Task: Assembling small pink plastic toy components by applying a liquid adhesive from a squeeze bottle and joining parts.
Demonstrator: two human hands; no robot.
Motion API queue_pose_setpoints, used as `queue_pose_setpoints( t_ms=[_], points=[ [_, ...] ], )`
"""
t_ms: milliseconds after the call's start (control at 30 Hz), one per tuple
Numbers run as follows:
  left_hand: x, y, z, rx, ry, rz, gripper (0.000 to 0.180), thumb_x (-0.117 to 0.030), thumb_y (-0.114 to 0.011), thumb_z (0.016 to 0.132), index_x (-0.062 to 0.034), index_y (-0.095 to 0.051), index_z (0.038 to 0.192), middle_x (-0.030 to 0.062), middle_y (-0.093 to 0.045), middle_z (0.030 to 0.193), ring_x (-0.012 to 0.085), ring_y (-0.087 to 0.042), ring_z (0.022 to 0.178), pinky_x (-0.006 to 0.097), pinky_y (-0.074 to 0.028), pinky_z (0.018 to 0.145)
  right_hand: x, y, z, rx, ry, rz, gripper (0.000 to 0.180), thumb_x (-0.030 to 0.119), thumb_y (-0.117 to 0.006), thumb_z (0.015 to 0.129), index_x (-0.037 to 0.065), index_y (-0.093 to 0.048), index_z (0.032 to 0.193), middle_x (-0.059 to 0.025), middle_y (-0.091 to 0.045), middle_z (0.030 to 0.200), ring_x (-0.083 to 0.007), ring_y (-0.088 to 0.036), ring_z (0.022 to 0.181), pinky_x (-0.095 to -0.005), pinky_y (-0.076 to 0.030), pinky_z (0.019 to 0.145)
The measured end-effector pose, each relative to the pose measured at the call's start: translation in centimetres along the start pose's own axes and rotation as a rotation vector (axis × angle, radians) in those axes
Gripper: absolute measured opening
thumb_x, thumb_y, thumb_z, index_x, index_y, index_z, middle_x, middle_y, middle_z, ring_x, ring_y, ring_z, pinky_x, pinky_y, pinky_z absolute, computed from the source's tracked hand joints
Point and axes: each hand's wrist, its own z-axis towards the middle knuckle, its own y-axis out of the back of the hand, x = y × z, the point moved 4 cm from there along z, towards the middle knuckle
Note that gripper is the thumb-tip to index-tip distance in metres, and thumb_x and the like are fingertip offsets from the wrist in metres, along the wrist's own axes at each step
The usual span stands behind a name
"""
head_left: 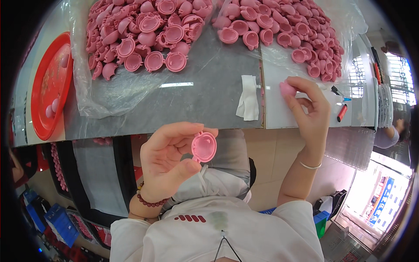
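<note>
Between thumb and fingers, my left hand (168, 159) grips a round pink plastic half shell (204, 147) with small tabs on its rim, its hollow side facing me. It is held in front of the table's near edge. Over the right part of the table, my right hand (310, 105) pinches a smaller pink rounded piece (287, 89) by thumb and forefinger; its exact shape is partly hidden. A big heap of pink half shells (153, 61) lies on clear plastic at the far left. Another heap of pink pieces (299, 55) lies at the far right.
A red round tray (38, 91) with a few pale pink pieces sits at the left. White folded cloth strips (248, 98) lie mid-table. Near my right hand are a red lighter-like item (342, 113) and a blue-tipped tool (346, 99). Blue bins (61, 225) stand below left.
</note>
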Motion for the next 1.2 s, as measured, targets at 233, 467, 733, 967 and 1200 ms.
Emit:
queue_pose_setpoints(
  t_ms=[233, 467, 733, 967, 1200],
  points=[
    [0.1, -0.6, 0.2, 0.003, 0.022, 0.000, 0.044, -0.001, -0.062, 0.073, 0.0074, -0.042, 0.111, 0.0224, -0.052, 0.107, 0.0243, -0.052, 0.103, 0.032, -0.043, 0.086, 1.4, 0.0, -0.9, -0.139, 0.159, -0.442, 0.029, 0.002, -0.065, 0.065, 0.000, -0.059, 0.093, -0.0061, -0.059, 0.087, -0.0144, -0.053, 0.074, -0.0245, -0.040, 0.061],
    [0.4, -1.7, 0.1, 0.048, 0.052, 0.020, 0.043, 0.005, -0.063, 0.071, 0.0077, -0.046, 0.111, 0.0186, -0.054, 0.107, 0.0205, -0.055, 0.097, 0.030, -0.045, 0.084, 7.2, -5.1, -4.2, 0.065, 0.539, 0.083, 0.032, 0.000, -0.071, 0.054, 0.002, -0.062, 0.085, -0.0079, -0.060, 0.083, -0.0196, -0.055, 0.075, -0.0257, -0.043, 0.062],
    [0.5, -1.8, 0.2, 0.032, 0.022, 0.105, 0.042, 0.008, -0.062, 0.069, 0.0084, -0.048, 0.109, 0.0176, -0.054, 0.108, 0.0199, -0.056, 0.094, 0.029, -0.045, 0.083, 6.3, -6.1, -4.8, 0.042, 0.609, 0.126, 0.035, 0.006, -0.075, 0.052, 0.005, -0.063, 0.084, -0.0065, -0.060, 0.084, -0.0214, -0.056, 0.077, -0.0265, -0.047, 0.061],
    [1.0, -1.8, 0.5, 0.050, 0.028, 0.154, 0.043, 0.001, -0.066, 0.069, 0.0078, -0.048, 0.107, 0.0194, -0.054, 0.107, 0.0207, -0.055, 0.096, 0.030, -0.044, 0.083, 6.1, -5.7, -6.0, 0.025, 0.576, -0.027, 0.037, 0.008, -0.077, 0.049, 0.012, -0.064, 0.084, -0.0032, -0.049, 0.086, -0.0179, -0.046, 0.074, -0.0254, -0.038, 0.059],
    [1.4, -1.8, 0.7, -0.118, 0.154, 0.087, 0.046, -0.018, -0.074, 0.065, 0.0046, -0.053, 0.098, 0.0191, -0.058, 0.096, 0.0210, -0.057, 0.089, 0.028, -0.045, 0.077, 3.4, -2.3, -6.4, -0.343, 0.550, -0.052, 0.040, 0.028, -0.064, 0.070, 0.003, -0.054, 0.099, -0.0067, -0.042, 0.087, -0.0175, -0.041, 0.075, -0.0275, -0.035, 0.061]
  ],
)
